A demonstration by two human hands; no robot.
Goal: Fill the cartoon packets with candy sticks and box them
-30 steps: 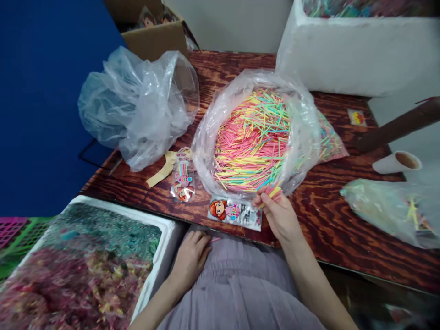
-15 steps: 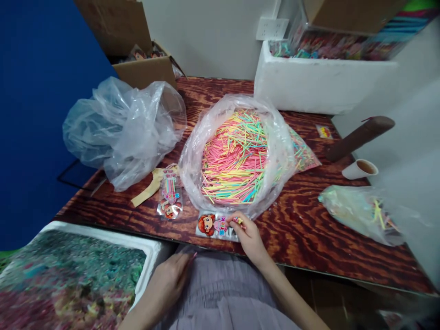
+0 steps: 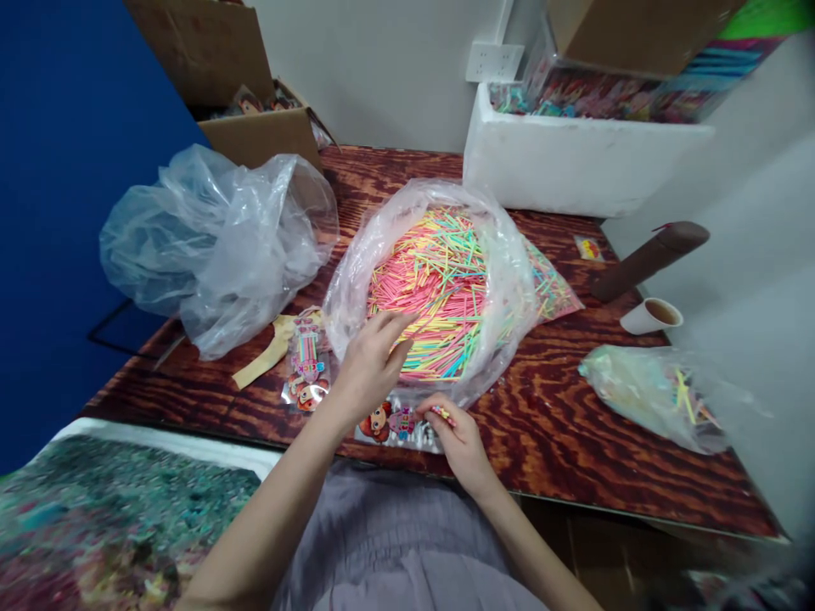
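Colored sticks (image 3: 429, 284) fill an open plastic bag (image 3: 347, 276) in the middle of the wood-grain tabletop (image 3: 573, 450). In the near part of the heap most lie lengthwise from left to right, some slanting up to the right; farther back they cross at many angles. The right hand (image 3: 435, 412), in front of the bag, is closed around a small bundle (image 3: 444, 415) of them. The bundle's cut ends show, but fingers hide most of its length, so its long axis cannot be told exactly.

The left hand (image 3: 402, 331) is over the bag's near left rim, fingers extended and loosely parted; whether they touch a stick cannot be told. Under and beside the right hand, a printed packet (image 3: 380, 424) lies flat along the near edge, its long axis running left to right, partly covered by both hands.

To the left are clear packets (image 3: 306, 361), a yellow strip (image 3: 264, 358) and crumpled plastic (image 3: 235, 246). The bag's raised rim surrounds the heap. Behind it to the right stands a white foam box (image 3: 573, 165); farther right are a brown cylinder (image 3: 646, 260), a paper cup (image 3: 640, 319) and a cloudy plastic bag (image 3: 627, 386).
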